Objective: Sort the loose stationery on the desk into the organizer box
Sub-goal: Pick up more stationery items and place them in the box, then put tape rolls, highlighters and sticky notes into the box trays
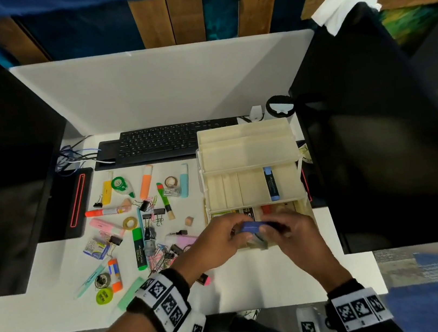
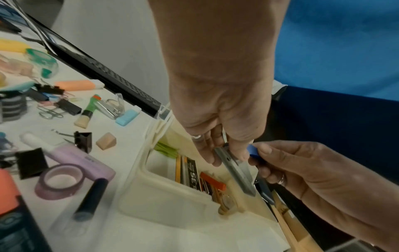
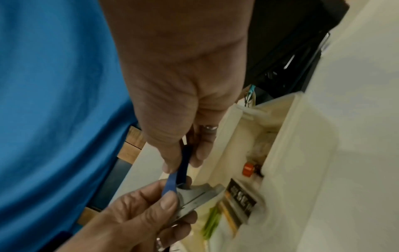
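Your left hand (image 1: 218, 244) and right hand (image 1: 293, 235) both pinch a blue-handled utility knife (image 2: 235, 168), held over the near lower compartment of the cream organizer box (image 1: 246, 144). Loose highlighters (image 1: 146, 181), binder clips (image 1: 159, 211) and tape rolls (image 1: 129, 222) lie scattered on the desk (image 1: 258, 282) left of it.

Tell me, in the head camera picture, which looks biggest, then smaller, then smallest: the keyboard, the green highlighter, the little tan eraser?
1. keyboard
2. green highlighter
3. tan eraser
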`<state>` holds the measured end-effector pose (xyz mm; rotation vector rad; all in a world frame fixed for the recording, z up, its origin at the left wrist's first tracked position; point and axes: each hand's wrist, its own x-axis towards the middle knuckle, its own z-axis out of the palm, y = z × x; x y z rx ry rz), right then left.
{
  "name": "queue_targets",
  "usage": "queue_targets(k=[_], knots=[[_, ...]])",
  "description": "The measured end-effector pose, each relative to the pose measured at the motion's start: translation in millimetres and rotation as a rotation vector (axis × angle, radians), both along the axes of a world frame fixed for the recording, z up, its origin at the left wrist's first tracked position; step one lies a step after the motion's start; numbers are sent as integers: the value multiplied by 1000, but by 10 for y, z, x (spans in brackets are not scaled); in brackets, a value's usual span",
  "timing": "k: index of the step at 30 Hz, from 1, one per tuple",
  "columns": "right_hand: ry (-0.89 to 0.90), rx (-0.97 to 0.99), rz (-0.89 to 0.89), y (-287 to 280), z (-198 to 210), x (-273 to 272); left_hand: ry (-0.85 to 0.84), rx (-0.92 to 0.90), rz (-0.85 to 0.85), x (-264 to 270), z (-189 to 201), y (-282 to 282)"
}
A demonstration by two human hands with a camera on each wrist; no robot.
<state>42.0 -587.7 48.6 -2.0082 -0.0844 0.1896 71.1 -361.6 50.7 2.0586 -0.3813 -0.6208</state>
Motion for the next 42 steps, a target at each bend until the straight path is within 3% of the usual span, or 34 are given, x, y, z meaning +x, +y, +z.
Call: queue_targets(k=[5,8,17,27,35,42], knots=[[-188,-97,-188,-31,-209,-60,-18,67,27,2,-75,-81],[-130,-72,-341,62,-353,-50,-45,88,12,-60,-133,57],[-118,-181,-523,324,-663,208,11,76,116,-396,-272,904],[-136,-175,-575,468,-644,117,47,11,247,-549,-355,1371],[-65,-469,-497,620,-713,289,39,-9,210,-457,-262,1350],[-9,-664,-495,616,-754,291,101,61,243,-424,-283,1705]])
